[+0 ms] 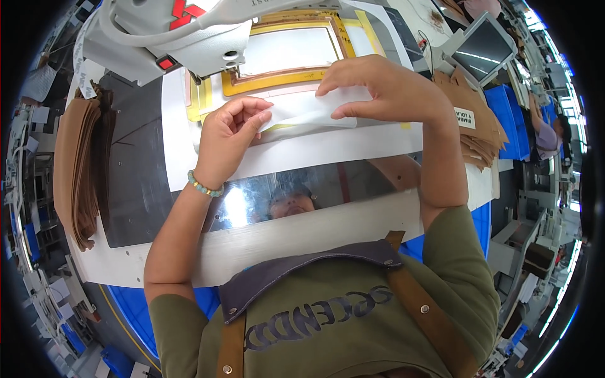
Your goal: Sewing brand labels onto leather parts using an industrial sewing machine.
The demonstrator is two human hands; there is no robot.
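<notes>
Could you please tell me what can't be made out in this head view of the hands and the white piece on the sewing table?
- White fabric piece: its right end is hidden under the right hand.
- Left hand: fingertips curl over the piece's edge, so the grip underneath is unseen.
- Yellow frame: its left part is covered by the machine head.
- Brown stack: piece count too fine to tell.

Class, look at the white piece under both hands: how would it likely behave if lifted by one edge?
The white piece probably flops: it creases under the left hand. It looks thin, so likely light. The right hand presses it flat, suggesting it might curl or slide on the smooth white table.
</notes>
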